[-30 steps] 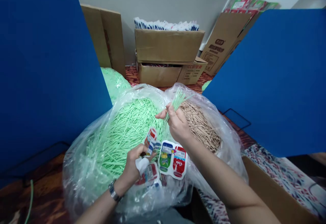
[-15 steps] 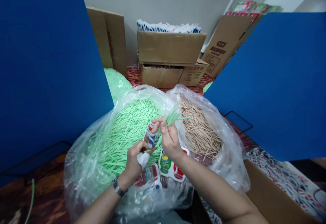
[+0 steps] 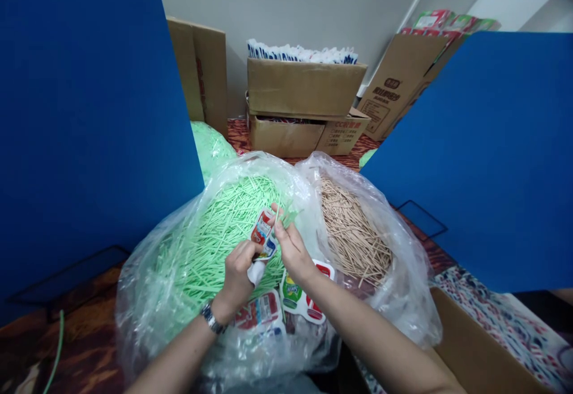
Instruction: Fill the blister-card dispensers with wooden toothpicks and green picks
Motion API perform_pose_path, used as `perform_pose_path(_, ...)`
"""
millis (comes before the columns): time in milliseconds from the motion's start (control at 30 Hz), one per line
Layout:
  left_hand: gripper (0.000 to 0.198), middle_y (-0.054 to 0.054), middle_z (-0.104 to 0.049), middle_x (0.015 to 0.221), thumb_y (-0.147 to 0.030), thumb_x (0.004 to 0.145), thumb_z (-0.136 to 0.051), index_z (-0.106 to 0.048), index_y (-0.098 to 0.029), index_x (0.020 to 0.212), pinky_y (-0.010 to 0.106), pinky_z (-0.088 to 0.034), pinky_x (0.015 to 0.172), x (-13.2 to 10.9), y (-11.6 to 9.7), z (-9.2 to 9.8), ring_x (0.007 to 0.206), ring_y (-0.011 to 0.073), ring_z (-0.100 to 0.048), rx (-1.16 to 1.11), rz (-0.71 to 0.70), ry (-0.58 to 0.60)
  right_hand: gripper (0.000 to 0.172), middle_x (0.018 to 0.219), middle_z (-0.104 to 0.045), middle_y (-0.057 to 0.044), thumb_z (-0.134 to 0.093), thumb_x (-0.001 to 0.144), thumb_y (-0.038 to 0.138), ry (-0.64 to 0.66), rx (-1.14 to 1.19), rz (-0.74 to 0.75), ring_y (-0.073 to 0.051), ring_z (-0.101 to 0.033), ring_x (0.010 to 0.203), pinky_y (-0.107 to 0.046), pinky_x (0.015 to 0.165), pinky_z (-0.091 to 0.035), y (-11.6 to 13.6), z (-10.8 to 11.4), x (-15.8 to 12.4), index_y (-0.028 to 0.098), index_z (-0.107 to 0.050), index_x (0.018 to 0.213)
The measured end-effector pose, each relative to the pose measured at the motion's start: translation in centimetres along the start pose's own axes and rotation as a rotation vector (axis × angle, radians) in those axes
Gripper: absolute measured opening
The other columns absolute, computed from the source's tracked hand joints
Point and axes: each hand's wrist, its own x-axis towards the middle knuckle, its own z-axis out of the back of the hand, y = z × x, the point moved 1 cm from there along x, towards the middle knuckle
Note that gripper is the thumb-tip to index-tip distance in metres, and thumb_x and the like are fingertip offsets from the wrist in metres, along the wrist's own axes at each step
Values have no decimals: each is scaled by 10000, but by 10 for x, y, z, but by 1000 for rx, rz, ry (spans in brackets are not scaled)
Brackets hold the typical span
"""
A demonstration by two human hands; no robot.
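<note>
My left hand (image 3: pixel 239 267), with a watch (image 3: pixel 212 317) at its wrist, is closed on a printed drink-label card (image 3: pixel 263 231) with red and blue areas and a white edge. My right hand (image 3: pixel 293 251) pinches a few pale green sticks (image 3: pixel 289 216) beside the card's upper end; they are blurred. Below both hands spreads a heap of green sticks (image 3: pixel 224 233) in a clear plastic bag (image 3: pixel 147 286). Under my right wrist lies a green and red bottle-print card (image 3: pixel 293 291). A red card (image 3: pixel 259 313) lies under plastic near my left wrist.
To the right, a second clear bag (image 3: pixel 416 298) holds brown sticks (image 3: pixel 353 233). Stacked cartons (image 3: pixel 304 86) stand at the back, the upper one full of white-and-blue pieces. Blue panels (image 3: pixel 89 113) flank both sides. An open carton (image 3: pixel 478 340) sits at the lower right.
My right hand has drawn slightly left and down, closer to the card, and its bunch of green sticks looks smaller and blurred. The card's printed face now shows more fully.
</note>
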Motion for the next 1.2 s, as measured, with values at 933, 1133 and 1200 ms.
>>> perform_pose_path(933,379,65,-710,870,-389,692,-747,-652,-137,958,308,-511,680,7,16,1,733,193,-639,-743,558,-34,268,863,-636,-8,-641,807,457,-19,245,-27,-150,-592,783,-297,768,-480,-38,28,21,227,-589,936)
perform_pose_path(1133,335,-5,-648,680,-329,606,-813,-574,-151,761,266,-512,594,10,19,-1,612,148,-614,-696,608,-108,234,846,-637,-12,-646,807,431,-4,177,-18,-154,-586,764,-287,713,-475,-27,30,13,218,-593,891)
perform_pose_path(1200,382,-6,-653,745,-285,595,-823,-562,-165,847,265,-521,629,11,17,-1,669,149,-627,-730,565,-137,230,835,-634,-10,-642,810,434,-16,172,-12,-155,-584,759,-288,708,-473,-27,30,12,222,-592,884)
